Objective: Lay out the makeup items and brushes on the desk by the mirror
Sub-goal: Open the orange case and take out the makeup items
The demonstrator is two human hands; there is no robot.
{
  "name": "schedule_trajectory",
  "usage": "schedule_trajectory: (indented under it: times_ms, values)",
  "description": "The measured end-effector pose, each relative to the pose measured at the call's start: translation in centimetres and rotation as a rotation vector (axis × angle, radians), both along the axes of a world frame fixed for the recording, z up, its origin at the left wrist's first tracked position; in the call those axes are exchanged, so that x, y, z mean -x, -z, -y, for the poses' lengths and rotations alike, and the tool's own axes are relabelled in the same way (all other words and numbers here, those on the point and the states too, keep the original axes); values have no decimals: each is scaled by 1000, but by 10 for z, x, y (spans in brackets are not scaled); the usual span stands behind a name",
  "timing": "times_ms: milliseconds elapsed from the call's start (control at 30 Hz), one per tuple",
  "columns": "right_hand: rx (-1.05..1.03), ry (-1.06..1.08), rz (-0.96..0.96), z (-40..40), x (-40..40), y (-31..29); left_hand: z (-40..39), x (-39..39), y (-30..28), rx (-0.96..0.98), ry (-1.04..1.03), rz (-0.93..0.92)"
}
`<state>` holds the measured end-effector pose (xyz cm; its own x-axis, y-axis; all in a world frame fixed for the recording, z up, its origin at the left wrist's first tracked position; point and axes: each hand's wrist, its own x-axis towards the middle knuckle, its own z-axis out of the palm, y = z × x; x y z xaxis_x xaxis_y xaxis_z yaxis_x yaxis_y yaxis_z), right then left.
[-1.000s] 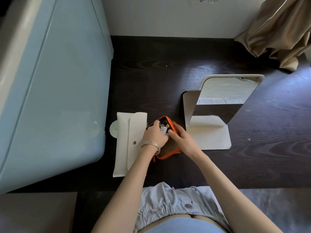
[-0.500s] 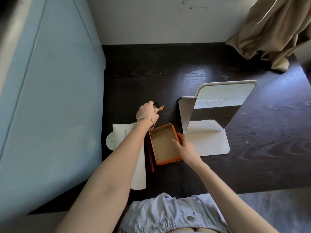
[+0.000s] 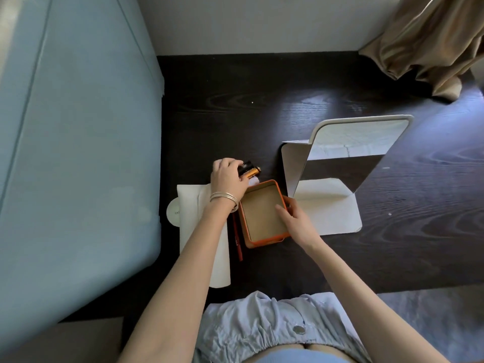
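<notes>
The left hand (image 3: 227, 179) curls its fingers round a small bunch of makeup items, a black tube and a gold-orange tube (image 3: 250, 171), low over the dark wood-grain desk (image 3: 262, 100) just beyond the far left corner of the orange rectangular tin (image 3: 262, 213); the tubes' long axes run roughly left to right, their free ends pointing right toward the white-framed standing mirror (image 3: 351, 153); a small white thing (image 3: 253, 181) shows just beneath them, too blurred to name; the right hand (image 3: 296, 218) grips the tin's right wall, thumb lying over the rim inside and the fingers down the outside; the tin sits upright, its tan floor bare, just left of the mirror's white base; a slim red pencil (image 3: 237, 237) lies on the desk along the tin's left side, its long axis running near to far, beside a white folded snap pouch (image 3: 222, 258) under the left forearm; against half a second ago, the left hand holds the tubes in much the same spot, perhaps a touch lower, and the right hand keeps its hold on the tin; a second ago both hands were inside the tin.
</notes>
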<state>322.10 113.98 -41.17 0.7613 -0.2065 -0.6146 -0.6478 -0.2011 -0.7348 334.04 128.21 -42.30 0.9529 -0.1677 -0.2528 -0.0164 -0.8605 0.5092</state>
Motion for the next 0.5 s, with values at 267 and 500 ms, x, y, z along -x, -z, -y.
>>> schedule_trajectory:
  times_ms: [267, 500]
  values:
    - [-257, 81, 67, -10, -7, -10, -5, 65, -20, 686, -570, -379]
    - [494, -272, -77, -13, -5, 8, -18, 78, -9, 444, -647, -419]
